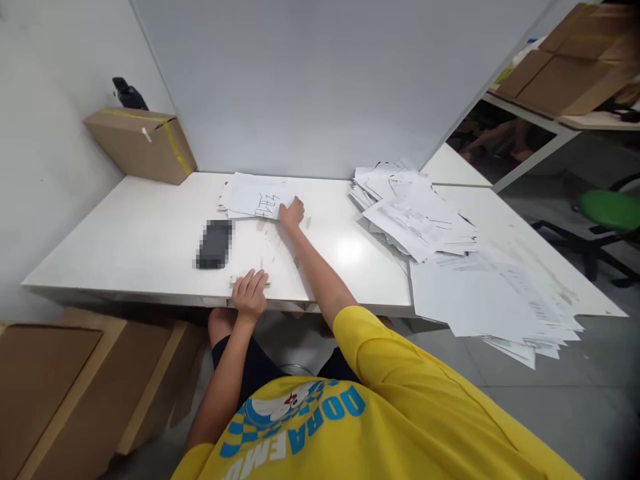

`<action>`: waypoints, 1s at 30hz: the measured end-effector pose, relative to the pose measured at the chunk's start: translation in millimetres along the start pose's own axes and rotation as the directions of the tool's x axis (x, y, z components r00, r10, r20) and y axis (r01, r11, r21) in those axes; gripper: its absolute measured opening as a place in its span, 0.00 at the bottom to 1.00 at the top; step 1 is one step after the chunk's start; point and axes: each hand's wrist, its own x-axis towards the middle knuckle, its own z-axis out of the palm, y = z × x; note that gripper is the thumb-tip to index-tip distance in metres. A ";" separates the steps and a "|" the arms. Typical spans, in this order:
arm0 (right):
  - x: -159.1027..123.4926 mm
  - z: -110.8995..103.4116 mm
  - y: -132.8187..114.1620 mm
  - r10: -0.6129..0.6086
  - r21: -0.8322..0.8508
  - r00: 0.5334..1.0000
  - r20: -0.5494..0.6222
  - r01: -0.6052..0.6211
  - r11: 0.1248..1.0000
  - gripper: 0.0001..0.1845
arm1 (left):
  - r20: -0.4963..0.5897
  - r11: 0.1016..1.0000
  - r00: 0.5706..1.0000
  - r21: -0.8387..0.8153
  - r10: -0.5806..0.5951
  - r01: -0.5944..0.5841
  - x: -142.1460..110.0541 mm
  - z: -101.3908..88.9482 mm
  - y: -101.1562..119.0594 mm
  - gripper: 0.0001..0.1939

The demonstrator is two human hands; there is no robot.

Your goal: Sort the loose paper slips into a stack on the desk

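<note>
white sheets of paper in a small, flat stack point(247, 190), the top one marked with large dark handwriting, are laid toward the back of a glossy white rectangular desk point(150, 230). the stack's right end is touched by the right hand point(293, 213), its thumb placed at the paper's edge and its fingers bent; whether the sheets are pinched or only pressed cannot be told. at the desk's front edge, a small, pale, narrow object point(233, 281) is partly covered by the left hand point(251, 295), with its ends left showing on either side of the curled fingers; whether it is gripped cannot be told. between the stack and the left hand, a dark rectangular object point(215, 245), blurred by pixelation, is seen. farther right, white printed sheets are heaped in an untidy pile point(407, 220), and nearer the front a fanned white paper spread point(475, 293) is left overhanging the edge. at the back left corner, a brown cardboard box with yellow tape point(150, 150) is stood against the wall.
</note>
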 end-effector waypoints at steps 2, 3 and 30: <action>2.3 10.5 -3.5 -0.045 -0.002 0.999 -0.003 0.045 0.999 0.31 | -0.011 0.999 1.000 0.025 0.027 -0.026 -0.5 0.9 -2.4 0.22; 2.7 14.5 -4.2 -0.066 -0.002 0.998 -0.002 0.066 0.998 0.30 | -0.011 0.999 0.999 0.038 0.037 -0.037 -0.8 1.1 -3.3 0.23; 63.2 -328.7 210.1 -0.047 -0.695 0.993 -0.111 -0.044 0.718 0.25 | 0.011 0.994 0.994 -0.001 -0.106 0.106 -6.2 14.8 -21.3 0.18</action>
